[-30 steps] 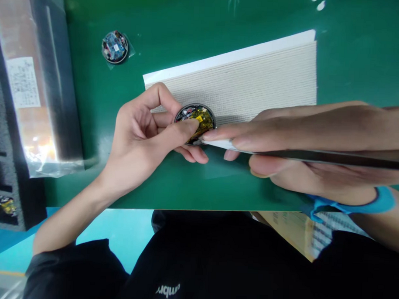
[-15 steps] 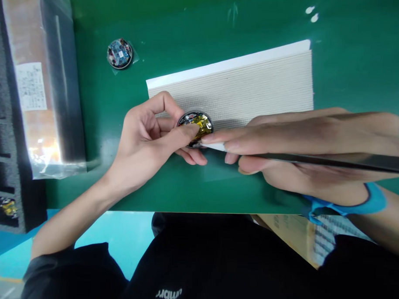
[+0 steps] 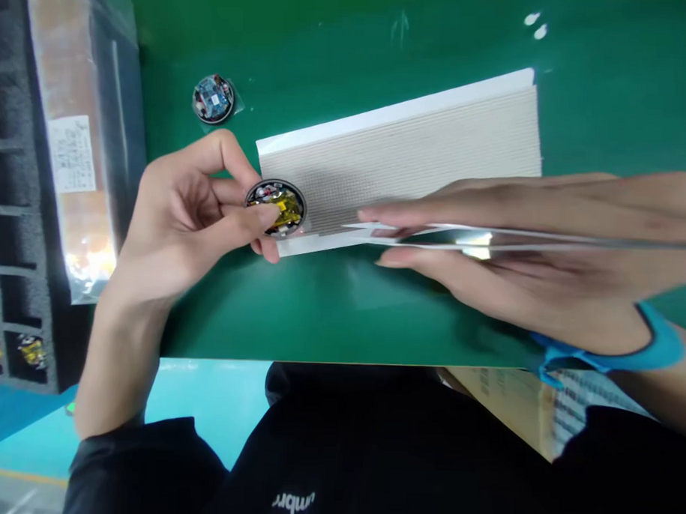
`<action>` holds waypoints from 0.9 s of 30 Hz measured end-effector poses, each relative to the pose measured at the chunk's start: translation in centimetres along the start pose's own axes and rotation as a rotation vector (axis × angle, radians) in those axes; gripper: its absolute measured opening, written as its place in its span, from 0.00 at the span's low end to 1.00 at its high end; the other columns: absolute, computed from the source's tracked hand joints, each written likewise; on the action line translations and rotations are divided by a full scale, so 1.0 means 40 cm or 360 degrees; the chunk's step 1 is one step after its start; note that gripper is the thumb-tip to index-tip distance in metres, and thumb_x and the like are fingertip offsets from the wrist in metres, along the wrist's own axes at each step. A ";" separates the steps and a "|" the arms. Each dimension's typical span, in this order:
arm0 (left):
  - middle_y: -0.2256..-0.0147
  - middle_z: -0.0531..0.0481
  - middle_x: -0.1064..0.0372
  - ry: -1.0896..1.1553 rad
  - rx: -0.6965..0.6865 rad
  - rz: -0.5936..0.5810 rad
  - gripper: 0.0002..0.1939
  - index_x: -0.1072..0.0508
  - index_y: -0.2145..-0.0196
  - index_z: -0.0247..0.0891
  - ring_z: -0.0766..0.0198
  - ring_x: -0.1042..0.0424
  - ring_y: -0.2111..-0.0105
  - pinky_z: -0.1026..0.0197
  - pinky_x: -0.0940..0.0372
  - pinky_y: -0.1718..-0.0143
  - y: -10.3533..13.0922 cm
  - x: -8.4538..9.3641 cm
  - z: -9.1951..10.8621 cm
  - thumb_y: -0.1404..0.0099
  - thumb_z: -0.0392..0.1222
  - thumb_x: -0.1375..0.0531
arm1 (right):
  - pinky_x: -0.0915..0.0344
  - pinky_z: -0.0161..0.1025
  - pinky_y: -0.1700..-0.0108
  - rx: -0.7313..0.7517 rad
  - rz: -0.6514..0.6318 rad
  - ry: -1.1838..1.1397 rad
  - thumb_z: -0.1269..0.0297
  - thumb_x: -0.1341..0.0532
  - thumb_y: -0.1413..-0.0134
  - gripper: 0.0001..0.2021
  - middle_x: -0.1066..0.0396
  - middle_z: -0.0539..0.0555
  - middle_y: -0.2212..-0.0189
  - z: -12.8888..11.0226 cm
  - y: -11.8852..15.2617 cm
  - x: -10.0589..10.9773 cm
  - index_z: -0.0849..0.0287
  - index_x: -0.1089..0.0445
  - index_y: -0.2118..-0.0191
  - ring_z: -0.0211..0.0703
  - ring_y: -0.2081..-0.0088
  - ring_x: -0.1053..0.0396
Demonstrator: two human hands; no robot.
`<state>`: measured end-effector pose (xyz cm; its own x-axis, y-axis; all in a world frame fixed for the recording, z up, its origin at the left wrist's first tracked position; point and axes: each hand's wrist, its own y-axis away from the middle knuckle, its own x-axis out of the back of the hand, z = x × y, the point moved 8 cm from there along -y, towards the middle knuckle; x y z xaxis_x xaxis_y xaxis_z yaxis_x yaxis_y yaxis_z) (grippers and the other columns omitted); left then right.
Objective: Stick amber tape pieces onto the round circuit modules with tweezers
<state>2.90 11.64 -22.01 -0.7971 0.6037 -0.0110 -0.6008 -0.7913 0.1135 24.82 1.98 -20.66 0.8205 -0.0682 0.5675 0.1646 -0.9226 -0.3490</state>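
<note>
Between thumb and fingers, my left hand (image 3: pixel 181 214) grips a round circuit board module (image 3: pixel 288 212) with yellow film on its face and a dark rim. My right hand (image 3: pixel 524 226) is closed on metal tweezers (image 3: pixel 472 243), whose tips point left and stand apart from each other. A gap lies between the tweezers' tips and the module. Under and behind both hands lies a sheet of narrow beige strips (image 3: pixel 414 154) with white edges. A blue band (image 3: pixel 649 350) is around my right wrist.
A second round module (image 3: pixel 213 99), blue on top, lies on clear film on the green table (image 3: pixel 350 47). At left are a clear-wrapped package (image 3: pixel 70 157) and a black foam tray (image 3: pixel 17 231) with compartments. Two small white pieces (image 3: pixel 536 25) are at the back right.
My left hand has moved left with the module, away from the tweezers. The tweezers' tips, formerly at the module's edge, are now spread and clear of it.
</note>
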 end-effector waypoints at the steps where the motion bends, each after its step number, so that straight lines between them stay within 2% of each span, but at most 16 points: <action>1: 0.72 0.56 0.18 -0.0038 0.0052 -0.0018 0.15 0.26 0.61 0.43 0.60 0.15 0.73 0.62 0.22 0.71 0.000 0.001 -0.005 0.31 0.39 0.22 | 0.14 0.39 0.51 0.0062 0.0014 0.0036 0.56 0.25 0.30 0.10 0.14 0.41 0.54 -0.002 -0.010 -0.007 0.42 0.15 0.47 0.45 0.53 0.13; 4: 0.75 0.55 0.19 -0.0131 0.0230 -0.0104 0.18 0.28 0.65 0.43 0.58 0.15 0.72 0.60 0.22 0.70 -0.002 -0.017 -0.024 0.32 0.46 0.22 | 0.14 0.39 0.54 0.0206 -0.0095 0.0130 0.63 0.26 0.30 0.07 0.14 0.46 0.52 -0.015 -0.032 -0.039 0.51 0.15 0.49 0.45 0.54 0.12; 6: 0.75 0.52 0.19 -0.0150 0.0285 -0.0099 0.19 0.29 0.65 0.42 0.55 0.14 0.72 0.60 0.22 0.70 -0.004 -0.026 -0.032 0.32 0.47 0.22 | 0.14 0.39 0.52 0.0196 -0.0159 0.0108 0.65 0.26 0.30 0.06 0.14 0.48 0.52 -0.018 -0.040 -0.051 0.52 0.16 0.50 0.45 0.52 0.12; 11: 0.76 0.52 0.19 -0.0085 0.0319 -0.0044 0.14 0.30 0.63 0.41 0.57 0.12 0.69 0.64 0.20 0.67 -0.007 -0.028 -0.052 0.30 0.40 0.27 | 0.14 0.39 0.47 0.0071 -0.0224 -0.0105 0.69 0.24 0.33 0.11 0.14 0.49 0.52 -0.007 -0.044 -0.063 0.50 0.16 0.48 0.42 0.52 0.13; 13: 0.76 0.54 0.19 -0.0074 0.0330 -0.0034 0.13 0.31 0.64 0.42 0.58 0.12 0.69 0.65 0.19 0.66 -0.007 -0.027 -0.060 0.30 0.37 0.28 | 0.14 0.39 0.47 0.0089 -0.0212 -0.0147 0.69 0.24 0.34 0.11 0.14 0.49 0.52 -0.006 -0.047 -0.065 0.50 0.15 0.48 0.42 0.52 0.13; 17: 0.77 0.56 0.20 -0.0073 0.0323 -0.0013 0.14 0.31 0.65 0.42 0.57 0.13 0.71 0.63 0.21 0.69 -0.008 -0.028 -0.071 0.31 0.37 0.27 | 0.15 0.35 0.53 0.0239 -0.0130 -0.0108 0.70 0.22 0.37 0.09 0.13 0.52 0.56 -0.015 -0.056 -0.066 0.57 0.14 0.52 0.43 0.56 0.12; 20: 0.76 0.55 0.20 -0.0072 0.0335 0.0006 0.13 0.30 0.65 0.42 0.58 0.14 0.72 0.63 0.22 0.71 -0.010 -0.030 -0.077 0.31 0.37 0.28 | 0.15 0.35 0.59 0.0227 -0.0066 -0.0024 0.69 0.23 0.37 0.07 0.13 0.49 0.57 -0.011 -0.059 -0.064 0.56 0.14 0.54 0.44 0.57 0.12; 22: 0.76 0.55 0.20 -0.0078 0.0339 0.0017 0.13 0.30 0.65 0.41 0.58 0.15 0.73 0.63 0.23 0.72 -0.010 -0.028 -0.079 0.31 0.36 0.28 | 0.16 0.35 0.59 0.0212 -0.0060 0.0000 0.69 0.23 0.36 0.07 0.13 0.49 0.57 -0.009 -0.059 -0.064 0.56 0.14 0.54 0.44 0.58 0.12; 27: 0.76 0.54 0.21 -0.0132 0.0348 0.0007 0.13 0.30 0.65 0.42 0.57 0.15 0.73 0.63 0.26 0.74 -0.011 -0.024 -0.082 0.32 0.40 0.27 | 0.18 0.32 0.58 0.0225 -0.0095 0.0022 0.67 0.24 0.34 0.07 0.13 0.54 0.57 -0.005 -0.056 -0.068 0.64 0.15 0.54 0.43 0.58 0.12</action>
<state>3.73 11.09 -25.33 -0.7867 0.6132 0.0708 -0.5627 -0.7596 0.3262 22.10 4.17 -21.27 0.7995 -0.0213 0.6003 0.2890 -0.8624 -0.4155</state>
